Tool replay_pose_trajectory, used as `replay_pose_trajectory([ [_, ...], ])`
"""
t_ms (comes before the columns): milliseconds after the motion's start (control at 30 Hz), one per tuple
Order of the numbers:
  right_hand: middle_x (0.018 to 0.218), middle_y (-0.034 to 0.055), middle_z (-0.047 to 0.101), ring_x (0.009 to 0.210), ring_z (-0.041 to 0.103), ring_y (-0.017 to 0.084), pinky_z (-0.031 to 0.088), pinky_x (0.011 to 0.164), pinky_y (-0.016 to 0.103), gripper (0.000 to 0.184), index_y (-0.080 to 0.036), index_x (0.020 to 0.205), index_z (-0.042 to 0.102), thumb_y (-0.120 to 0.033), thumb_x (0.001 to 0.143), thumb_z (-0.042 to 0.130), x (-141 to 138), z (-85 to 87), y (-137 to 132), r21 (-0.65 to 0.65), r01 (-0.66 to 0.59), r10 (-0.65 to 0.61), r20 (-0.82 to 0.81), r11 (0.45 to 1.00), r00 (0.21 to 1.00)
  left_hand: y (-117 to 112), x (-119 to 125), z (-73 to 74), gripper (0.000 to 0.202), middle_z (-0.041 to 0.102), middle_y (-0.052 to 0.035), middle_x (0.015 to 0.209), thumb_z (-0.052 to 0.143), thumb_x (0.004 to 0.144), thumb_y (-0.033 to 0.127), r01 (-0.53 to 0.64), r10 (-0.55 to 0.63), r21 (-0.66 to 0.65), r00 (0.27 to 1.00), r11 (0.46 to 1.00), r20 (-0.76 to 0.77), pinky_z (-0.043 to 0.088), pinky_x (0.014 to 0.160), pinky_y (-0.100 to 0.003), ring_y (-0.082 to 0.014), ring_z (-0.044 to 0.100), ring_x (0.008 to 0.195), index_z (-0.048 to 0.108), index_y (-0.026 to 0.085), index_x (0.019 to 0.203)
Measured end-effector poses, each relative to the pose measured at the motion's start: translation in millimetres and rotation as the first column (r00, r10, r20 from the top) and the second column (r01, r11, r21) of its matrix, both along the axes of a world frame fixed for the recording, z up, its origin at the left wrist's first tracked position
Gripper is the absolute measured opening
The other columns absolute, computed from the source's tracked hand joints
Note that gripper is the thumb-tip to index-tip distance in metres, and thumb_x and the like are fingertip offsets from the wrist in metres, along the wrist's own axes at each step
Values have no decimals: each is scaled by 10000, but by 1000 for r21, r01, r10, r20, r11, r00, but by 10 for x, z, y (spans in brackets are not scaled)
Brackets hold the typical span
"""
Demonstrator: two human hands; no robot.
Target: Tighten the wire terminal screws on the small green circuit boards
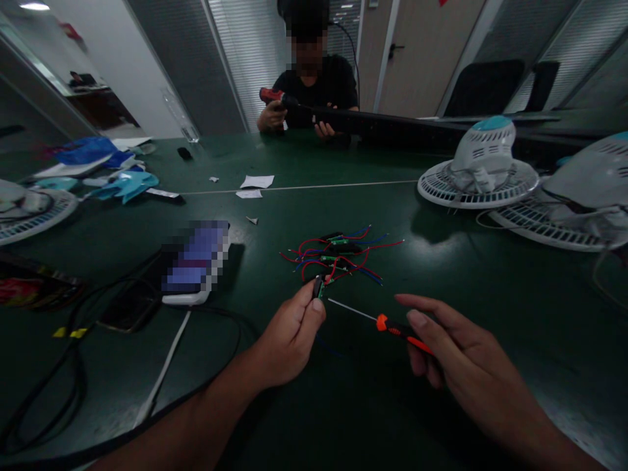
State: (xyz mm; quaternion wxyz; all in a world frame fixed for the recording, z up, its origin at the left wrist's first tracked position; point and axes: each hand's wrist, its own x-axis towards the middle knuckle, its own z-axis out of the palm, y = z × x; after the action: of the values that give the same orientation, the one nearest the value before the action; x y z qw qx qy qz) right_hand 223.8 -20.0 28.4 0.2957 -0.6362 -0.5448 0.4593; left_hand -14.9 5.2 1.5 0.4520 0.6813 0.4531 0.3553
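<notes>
Between the thumb and fingers of my left hand (pixel 293 337) is a small green circuit board with a black part (pixel 318 288). My right hand (pixel 454 343) is closed round the orange and black handle of a screwdriver (pixel 392 326), with the index finger stretched out past it. The thin metal shaft points left, and its tip is close to the board; I cannot tell whether they touch. Just beyond my left hand lie several similar circuit boards (pixel 341 248) with red and blue wires on the green table (pixel 373 405).
White fan parts with round grilles (pixel 478 186) stand at the right. A phone-like device (pixel 196 261) and black cables (pixel 81 366) lie at the left. Paper scraps (pixel 257 182) are farther back. Across the table a person (pixel 318 82) holds a red and black power tool (pixel 272 96).
</notes>
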Motion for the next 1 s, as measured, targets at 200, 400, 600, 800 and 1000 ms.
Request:
replay_pose_trajectory([
  [200,558,-13,645,456,583,155,479,436,274,556,-139,1245,614,-578,917,519,-12,34,16,48,-11,12,-11,999,1000,1,3,2,284,414,39,715,312,1038,331,-1,1,-4,1000,1000,-14,356,565,-264,-122,387,606,531,151,1038],
  [400,571,10,680,475,613,165,499,434,278,538,-136,1201,637,-545,853,601,-24,31,29,68,30,-27,-39,997,999,4,1,6,317,419,35,711,304,1035,335,-6,6,8,1000,1000,-17,363,567,-269,-127,393,616,538,133,1105],
  [600,590,26,711,489,639,176,519,438,284,482,-161,1112,680,-520,789,675,-38,66,30,88,78,-74,-51,993,996,4,2,7,373,418,37,700,313,1030,330,-10,10,6,1000,1000,-1,345,547,-266,-127,384,604,533,101,1225],
  [800,713,65,761,553,675,197,528,467,298,444,-193,1031,714,-532,744,714,-47,85,29,145,105,-103,-21,984,995,5,0,13,301,411,39,704,314,1032,311,7,-7,14,1000,1000,-7,350,560,-269,-125,379,603,545,126,1087],
  [1000,561,12,677,446,593,165,465,416,279,590,-168,1220,666,-637,941,442,-29,24,-5,19,24,-24,-6,1000,1000,2,3,1,310,414,38,706,311,1037,326,-14,14,10,1000,1000,-7,344,554,-270,-129,381,602,538,132,1118],
])
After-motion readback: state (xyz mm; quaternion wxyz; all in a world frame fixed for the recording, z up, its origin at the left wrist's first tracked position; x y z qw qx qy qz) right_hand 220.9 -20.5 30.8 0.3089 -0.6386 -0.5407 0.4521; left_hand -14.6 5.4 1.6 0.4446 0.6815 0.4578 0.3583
